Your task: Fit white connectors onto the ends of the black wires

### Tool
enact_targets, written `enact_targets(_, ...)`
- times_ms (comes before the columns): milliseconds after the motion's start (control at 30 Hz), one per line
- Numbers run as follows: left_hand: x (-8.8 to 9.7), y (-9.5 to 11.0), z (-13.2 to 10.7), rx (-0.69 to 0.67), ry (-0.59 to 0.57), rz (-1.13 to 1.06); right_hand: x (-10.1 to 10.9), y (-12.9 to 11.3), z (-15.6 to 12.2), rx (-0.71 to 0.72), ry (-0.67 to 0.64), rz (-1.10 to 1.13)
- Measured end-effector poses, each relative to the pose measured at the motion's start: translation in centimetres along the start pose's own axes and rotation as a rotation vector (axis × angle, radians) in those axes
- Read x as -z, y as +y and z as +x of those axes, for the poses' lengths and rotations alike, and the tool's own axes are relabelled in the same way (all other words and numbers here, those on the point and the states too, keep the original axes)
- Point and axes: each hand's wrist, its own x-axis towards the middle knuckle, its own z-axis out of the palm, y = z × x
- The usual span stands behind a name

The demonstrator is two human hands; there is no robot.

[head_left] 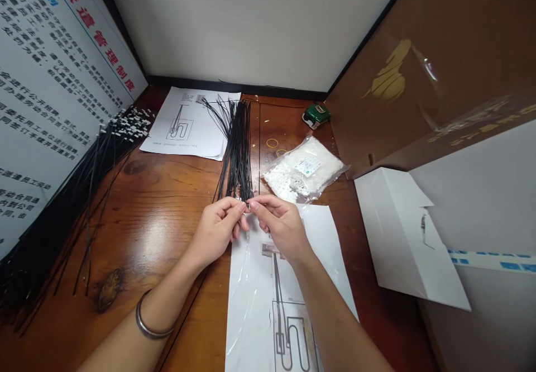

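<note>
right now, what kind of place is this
Probably a small wire-assembly workbench: a bundle of black wires whose near ends the left hand and right hand pinch, a bag of small white parts, and printed drawings on the wooden table.

Both hands' fingers pinch the near end of a black wire bundle.

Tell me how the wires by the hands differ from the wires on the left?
The middle bundle is small and tidy; the left pile is bigger and straggly. The left pile has white tips; the middle bundle's far ends look bare. The left hand and right hand pinch the middle bundle; the left pile lies untouched. Both are thin black wires.
</note>
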Motion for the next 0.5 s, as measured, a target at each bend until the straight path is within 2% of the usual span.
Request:
enact_targets(200,-0.20,0.26,-0.04,0.021,0.027,-0.064,-0.10,0.08,-0.01,0.007,0.128,0.086)
enact_targets(500,-0.04,0.13,-0.07,-0.002,0.042,-0.035,-0.17,0.20,0.05,0.006,0.120,0.096)
